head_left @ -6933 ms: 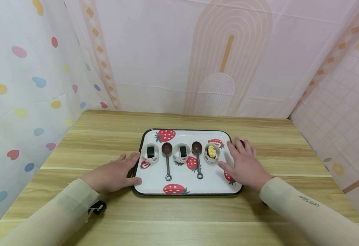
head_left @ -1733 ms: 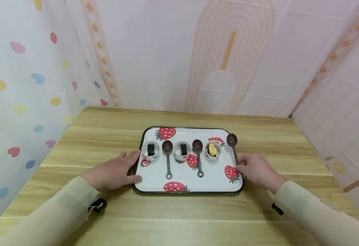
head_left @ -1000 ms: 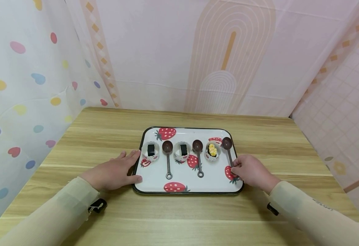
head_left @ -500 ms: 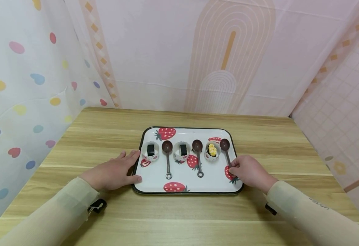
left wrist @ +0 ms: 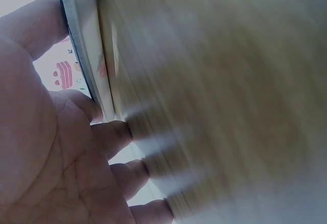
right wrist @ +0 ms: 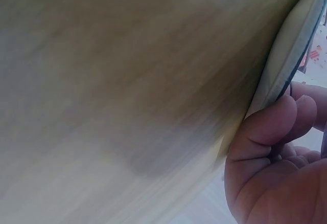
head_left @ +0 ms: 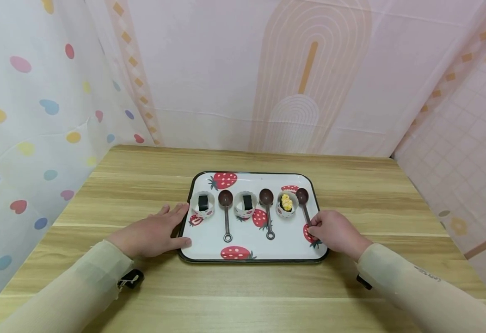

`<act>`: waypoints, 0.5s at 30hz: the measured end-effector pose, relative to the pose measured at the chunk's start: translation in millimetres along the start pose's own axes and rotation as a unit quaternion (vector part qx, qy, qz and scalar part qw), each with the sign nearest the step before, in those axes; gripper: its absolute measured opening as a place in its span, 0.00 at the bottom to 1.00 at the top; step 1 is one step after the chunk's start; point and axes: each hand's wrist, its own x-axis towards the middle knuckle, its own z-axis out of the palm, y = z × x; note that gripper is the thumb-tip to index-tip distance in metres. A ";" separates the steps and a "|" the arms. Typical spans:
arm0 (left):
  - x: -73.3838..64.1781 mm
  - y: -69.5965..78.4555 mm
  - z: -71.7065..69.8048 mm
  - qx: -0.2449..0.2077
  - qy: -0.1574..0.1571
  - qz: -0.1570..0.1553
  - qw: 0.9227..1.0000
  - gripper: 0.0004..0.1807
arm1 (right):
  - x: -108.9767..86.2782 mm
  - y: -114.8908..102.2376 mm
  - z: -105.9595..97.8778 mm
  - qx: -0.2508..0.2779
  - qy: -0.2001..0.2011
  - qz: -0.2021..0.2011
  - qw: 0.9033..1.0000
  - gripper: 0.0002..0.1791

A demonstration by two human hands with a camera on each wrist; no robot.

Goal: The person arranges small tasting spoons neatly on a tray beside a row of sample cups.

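Observation:
In the head view a white tray [head_left: 209,245] with strawberry prints and a black rim lies on the table. My right hand [head_left: 336,233] pinches the handle end of a brown measuring spoon [head_left: 302,196] at the tray's right side. Fingers extended, my left hand [head_left: 153,233] rests against the left rim. Two similar spoons, one left [head_left: 225,199] and one nearer the middle [head_left: 266,197], lie between three paper cups. The left cup [head_left: 208,213] and middle cup [head_left: 245,214] hold sushi with black seaweed; the right cup [head_left: 285,213] has sushi with yellow topping.
The wooden table [head_left: 243,296] extends around the tray on all sides. A pale patterned curtain [head_left: 209,92] hangs behind, and a dotted one [head_left: 26,115] runs along the left. A tile-patterned sheet [head_left: 467,138] covers the right side.
My right hand went from lying flat over the tray's right edge to pinching the third spoon, then brought it leftward onto the tray beside the right cup. My left hand stayed in place.

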 end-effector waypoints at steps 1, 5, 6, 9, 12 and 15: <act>-0.2 0.0 -0.2 0.000 0.000 0.000 1.000 0.60 | 0.3 -0.6 0.1 0.000 -0.001 0.003 1.000 0.06; -0.8 0.1 -0.5 -0.004 -0.001 -0.003 1.000 0.60 | 1.6 -2.3 1.3 -0.003 -0.002 0.009 1.000 0.05; -0.8 0.0 -0.4 -0.004 -0.002 -0.004 1.000 0.61 | 1.8 -2.4 1.5 -0.008 -0.002 0.006 1.000 0.05; -0.8 -0.3 -0.1 -0.003 -0.002 -0.004 1.000 0.60 | 2.0 -3.3 2.0 -0.020 -0.002 0.003 1.000 0.05; -0.9 -0.3 0.1 -0.003 -0.003 -0.004 1.000 0.60 | 1.6 -4.1 2.2 -0.032 -0.003 -0.003 0.999 0.06; -0.7 0.0 0.2 -0.003 -0.004 -0.004 1.000 0.60 | 1.5 -4.7 2.4 -0.040 -0.002 -0.007 0.999 0.06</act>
